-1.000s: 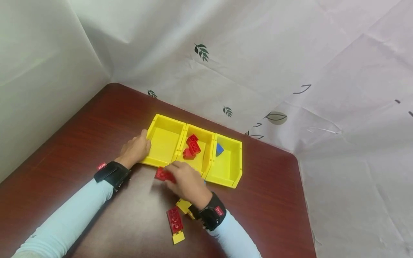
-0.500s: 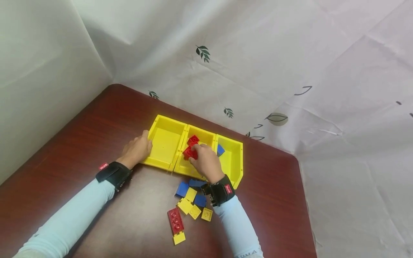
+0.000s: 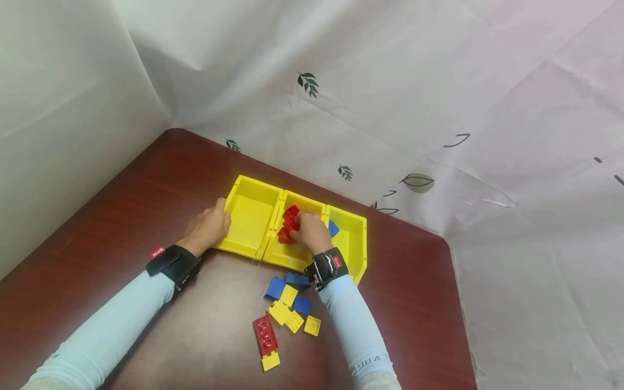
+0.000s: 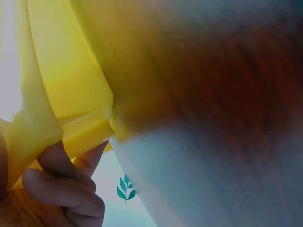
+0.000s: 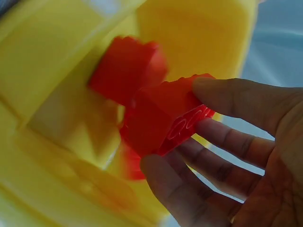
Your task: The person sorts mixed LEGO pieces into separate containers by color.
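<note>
Three yellow bins stand side by side on the table. My left hand (image 3: 207, 226) grips the outer wall of the left bin (image 3: 247, 216); the left wrist view shows fingers (image 4: 66, 189) curled at its yellow rim. My right hand (image 3: 313, 233) is inside the middle bin (image 3: 287, 261) and pinches a red toy building brick (image 5: 163, 116) between thumb and fingers. In the right wrist view the brick is tilted, its hollow underside partly showing, over other red bricks (image 5: 123, 68). The right bin (image 3: 358, 238) holds a blue brick (image 3: 333, 228).
Loose blue bricks (image 3: 275, 287) and yellow bricks (image 3: 279, 312) lie in front of the bins, below my right wrist. Nearer to me is a long red brick (image 3: 265, 335) with a yellow brick (image 3: 270, 361) at its end. A pale curtain (image 3: 341, 108) hangs behind the table.
My right hand has carried the red brick from in front of the bins into the middle bin, then lowered it slightly. My left hand has stayed on the left bin.
</note>
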The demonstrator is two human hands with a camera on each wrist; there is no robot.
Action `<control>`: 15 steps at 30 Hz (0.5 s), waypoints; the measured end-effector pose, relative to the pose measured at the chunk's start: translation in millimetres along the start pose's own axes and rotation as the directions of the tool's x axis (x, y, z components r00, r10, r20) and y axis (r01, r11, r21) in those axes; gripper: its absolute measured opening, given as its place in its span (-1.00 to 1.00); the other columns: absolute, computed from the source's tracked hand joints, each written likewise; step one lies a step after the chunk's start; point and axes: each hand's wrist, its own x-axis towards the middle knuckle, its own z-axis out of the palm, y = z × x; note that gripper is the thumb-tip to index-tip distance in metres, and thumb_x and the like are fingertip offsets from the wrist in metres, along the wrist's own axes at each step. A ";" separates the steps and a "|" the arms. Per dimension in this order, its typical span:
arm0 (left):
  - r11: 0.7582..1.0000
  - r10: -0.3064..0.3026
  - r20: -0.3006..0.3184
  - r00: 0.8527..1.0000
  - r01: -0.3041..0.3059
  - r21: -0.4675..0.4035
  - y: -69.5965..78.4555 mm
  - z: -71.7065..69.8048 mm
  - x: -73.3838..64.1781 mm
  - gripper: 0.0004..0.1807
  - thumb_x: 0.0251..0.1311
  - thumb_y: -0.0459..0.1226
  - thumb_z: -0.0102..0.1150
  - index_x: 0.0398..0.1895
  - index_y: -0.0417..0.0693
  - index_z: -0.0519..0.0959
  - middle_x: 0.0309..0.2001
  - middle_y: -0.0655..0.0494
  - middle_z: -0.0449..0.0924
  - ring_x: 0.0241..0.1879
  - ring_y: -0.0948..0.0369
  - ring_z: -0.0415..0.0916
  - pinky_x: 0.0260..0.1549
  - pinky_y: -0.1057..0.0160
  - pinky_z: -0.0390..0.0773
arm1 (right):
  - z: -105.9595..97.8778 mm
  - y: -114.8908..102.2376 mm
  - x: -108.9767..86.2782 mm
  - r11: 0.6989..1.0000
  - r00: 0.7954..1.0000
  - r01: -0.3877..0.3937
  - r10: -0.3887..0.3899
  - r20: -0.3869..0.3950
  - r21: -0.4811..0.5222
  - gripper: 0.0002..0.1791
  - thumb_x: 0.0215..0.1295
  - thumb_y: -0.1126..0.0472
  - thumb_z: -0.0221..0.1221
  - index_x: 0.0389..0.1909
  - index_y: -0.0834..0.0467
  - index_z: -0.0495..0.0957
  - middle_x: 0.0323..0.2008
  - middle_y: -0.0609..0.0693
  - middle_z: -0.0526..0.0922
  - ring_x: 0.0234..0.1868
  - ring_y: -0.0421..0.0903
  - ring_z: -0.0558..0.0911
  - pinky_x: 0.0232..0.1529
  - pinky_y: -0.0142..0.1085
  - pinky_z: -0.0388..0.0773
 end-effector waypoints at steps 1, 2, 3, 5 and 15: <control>1.000 0.000 0.004 1.000 0.000 -0.002 -0.3 0.5 0.1 -0.60 0.45 -0.21 -0.16 0.22 -0.22 0.13 -0.38 -0.11 0.38 -0.50 0.04 0.40 -0.49 0.19 0.37 | 1.5 0.7 2.2 1.000 1.000 -0.011 0.011 0.003 -0.015 -0.69 0.19 0.16 0.37 -0.10 0.18 0.59 -0.32 0.07 0.58 -0.32 -0.01 0.54 -0.29 -0.26 0.48; 1.000 -0.001 0.006 1.000 0.001 -0.001 -0.3 1.0 0.2 -0.59 0.45 -0.20 -0.16 0.22 -0.22 0.13 -0.37 -0.10 0.38 -0.50 0.04 0.40 -0.49 0.19 0.37 | 3.1 1.5 4.3 0.999 1.000 -0.025 0.025 0.007 -0.031 -0.70 0.19 0.15 0.37 -0.11 0.17 0.59 -0.33 0.06 0.57 -0.32 -0.01 0.54 -0.27 -0.26 0.48; 1.000 0.000 0.009 1.000 0.000 -0.001 -0.1 1.3 0.3 -0.59 0.45 -0.20 -0.16 0.23 -0.22 0.12 -0.37 -0.11 0.39 -0.50 0.04 0.40 -0.49 0.20 0.37 | 4.8 2.2 6.1 0.999 0.999 -0.036 0.036 0.011 -0.040 -0.71 0.19 0.16 0.36 -0.11 0.17 0.59 -0.33 0.06 0.56 -0.31 -0.01 0.54 -0.25 -0.26 0.48; 1.000 0.002 0.011 1.000 -0.001 -0.003 0.3 1.7 0.5 -0.59 0.45 -0.21 -0.17 0.23 -0.22 0.12 -0.37 -0.11 0.39 -0.50 0.04 0.41 -0.49 0.20 0.38 | 6.8 2.7 8.8 0.997 0.999 -0.051 0.052 0.014 -0.058 -0.70 0.18 0.15 0.36 -0.11 0.16 0.59 -0.33 0.06 0.56 -0.30 -0.01 0.54 -0.23 -0.25 0.50; 1.000 0.005 0.004 1.000 -0.005 -0.010 -1.1 -0.7 0.7 -0.60 0.45 -0.21 -0.18 0.22 -0.23 0.13 -0.39 -0.10 0.38 -0.51 0.05 0.40 -0.51 0.21 0.36 | 8.3 -0.7 13.7 0.996 0.999 -0.047 0.047 0.004 -0.082 -0.63 0.18 0.17 0.37 0.00 0.15 0.61 -0.26 0.07 0.61 -0.26 0.01 0.57 -0.12 -0.21 0.58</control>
